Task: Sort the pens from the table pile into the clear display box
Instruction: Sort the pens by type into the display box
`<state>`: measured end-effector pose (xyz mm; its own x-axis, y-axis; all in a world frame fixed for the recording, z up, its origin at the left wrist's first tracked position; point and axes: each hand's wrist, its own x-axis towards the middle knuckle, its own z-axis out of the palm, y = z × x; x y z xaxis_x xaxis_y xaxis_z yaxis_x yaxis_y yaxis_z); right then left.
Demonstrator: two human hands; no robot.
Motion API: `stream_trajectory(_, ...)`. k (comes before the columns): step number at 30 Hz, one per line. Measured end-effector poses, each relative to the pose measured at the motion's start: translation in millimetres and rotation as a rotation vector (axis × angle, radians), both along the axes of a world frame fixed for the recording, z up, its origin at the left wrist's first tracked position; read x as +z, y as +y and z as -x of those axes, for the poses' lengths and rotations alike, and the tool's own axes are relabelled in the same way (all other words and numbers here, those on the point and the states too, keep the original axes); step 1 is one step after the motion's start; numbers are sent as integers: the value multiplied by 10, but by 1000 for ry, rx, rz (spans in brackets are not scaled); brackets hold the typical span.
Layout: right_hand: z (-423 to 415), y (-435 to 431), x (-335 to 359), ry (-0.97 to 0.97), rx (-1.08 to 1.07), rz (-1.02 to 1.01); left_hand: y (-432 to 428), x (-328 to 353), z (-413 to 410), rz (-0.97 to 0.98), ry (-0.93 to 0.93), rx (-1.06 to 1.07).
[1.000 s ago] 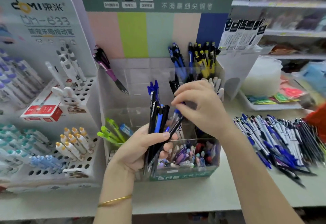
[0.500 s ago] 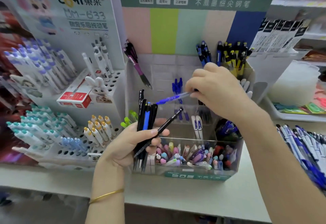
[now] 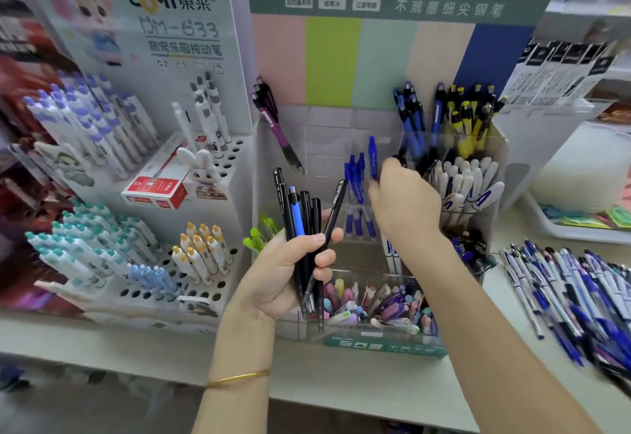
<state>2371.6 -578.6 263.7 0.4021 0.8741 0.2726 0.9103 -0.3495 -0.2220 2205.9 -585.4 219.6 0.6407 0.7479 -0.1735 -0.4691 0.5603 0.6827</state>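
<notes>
My left hand (image 3: 283,273) grips a bundle of pens (image 3: 304,228), mostly black with one blue, held upright in front of the clear display box (image 3: 327,139). My right hand (image 3: 403,204) reaches into the box and pinches a single blue pen (image 3: 373,157) upright at its fingertips. That pen sits just right of several blue pens (image 3: 355,201) standing in a middle compartment. The table pile of pens (image 3: 580,297), blue, white and black, lies on the counter at the right.
A white peg rack (image 3: 177,215) with character pens and a red box stands left of the display box. The box's front tray (image 3: 375,307) holds pastel pens. White pens (image 3: 467,184) and yellow-black pens (image 3: 471,119) fill its right compartments. A white tray (image 3: 563,228) sits far right.
My right hand has turned the blue pen from lying sideways to upright and lowered it beside the standing blue pens. The left hand's bundle stays put; the view has shifted left.
</notes>
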Motion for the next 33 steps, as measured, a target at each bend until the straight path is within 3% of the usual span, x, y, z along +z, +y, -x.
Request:
stream_trajectory(4,-1,-25,28,121,2,-38,-15,18,15,-22,-6,-14)
stream_trajectory(6,-4,-166,60,171,67,-267,-26,14,34,-40,-26,-30)
stream_trajectory(8,55,-350,138,349,180,-446,-40,9,56,-63,-68,-63)
stream_trajectory(9,116,-420,203,521,241,-394,-49,10,66,-77,-90,-85)
stream_trajectory(11,221,-462,281,867,337,-47,-62,11,60,-114,-124,-136)
stream_trajectory(13,260,-425,263,1065,414,228,-76,22,48,-151,-148,-194)
stream_trajectory(17,286,-346,183,1256,485,210,-102,61,40,-110,-197,-228)
stream_trajectory(21,322,-298,111,1294,425,168,-108,67,17,-19,-180,-161)
stream_trajectory(25,413,-287,69,1241,345,44,-124,139,-10,9,-5,-67)
stream_trajectory(28,408,-279,72,1226,309,-41,-136,191,-13,25,19,-50)
stream_trajectory(33,398,-266,40,951,244,-211,-156,230,-85,-62,133,67)
